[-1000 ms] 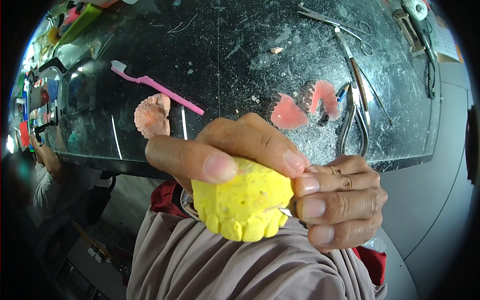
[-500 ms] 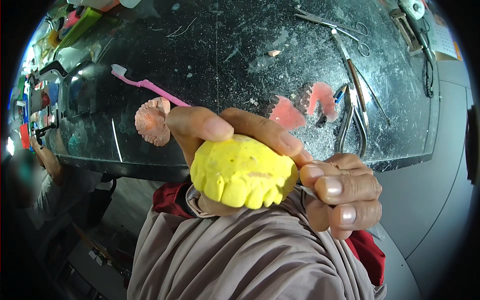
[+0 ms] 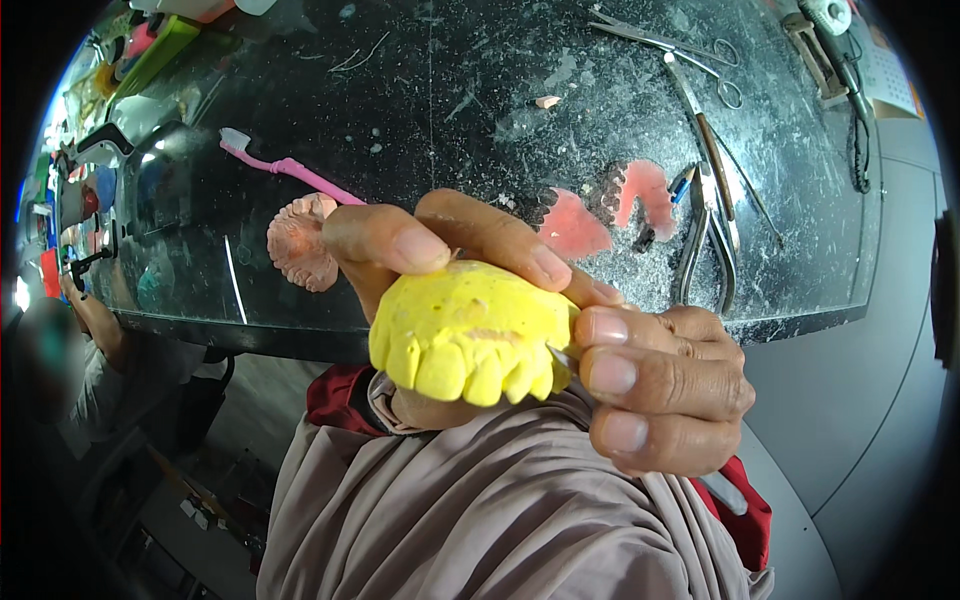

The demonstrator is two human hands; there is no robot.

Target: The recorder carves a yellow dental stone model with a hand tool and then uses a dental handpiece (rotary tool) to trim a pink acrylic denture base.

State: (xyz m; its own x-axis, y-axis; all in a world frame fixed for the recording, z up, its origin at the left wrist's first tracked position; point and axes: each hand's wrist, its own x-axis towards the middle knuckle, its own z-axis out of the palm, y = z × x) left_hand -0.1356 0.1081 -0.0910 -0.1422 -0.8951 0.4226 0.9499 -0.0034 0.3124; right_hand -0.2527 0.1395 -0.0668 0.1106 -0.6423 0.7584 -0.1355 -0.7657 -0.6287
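Note:
My left hand [image 3: 400,240] is closed around a yellow plaster dental model [image 3: 470,330], its row of teeth turned down and toward me. In my right hand [image 3: 670,390] is a slim metal carving knife [image 3: 725,492], mostly covered by my fingers. Its pointed grey tip meets or nearly meets the teeth at the model's right side. Just left of my left hand, a pinkish plaster dental model [image 3: 300,243] lies on the bench, with a pink toothbrush [image 3: 290,168] behind it.
Beyond my right hand lie two pink plates [image 3: 573,225], pliers [image 3: 708,240], a wooden-handled knife [image 3: 705,140] and scissors [image 3: 670,50]. White dust and scraps cover the dark bench [image 3: 400,110]. At the left a person's arm [image 3: 98,320] rests by the bench edge.
The yellow dental model has shifted slightly left and tilted in my left hand. My right hand has moved left and turned, bringing the carving knife's tip into view at the model's side.

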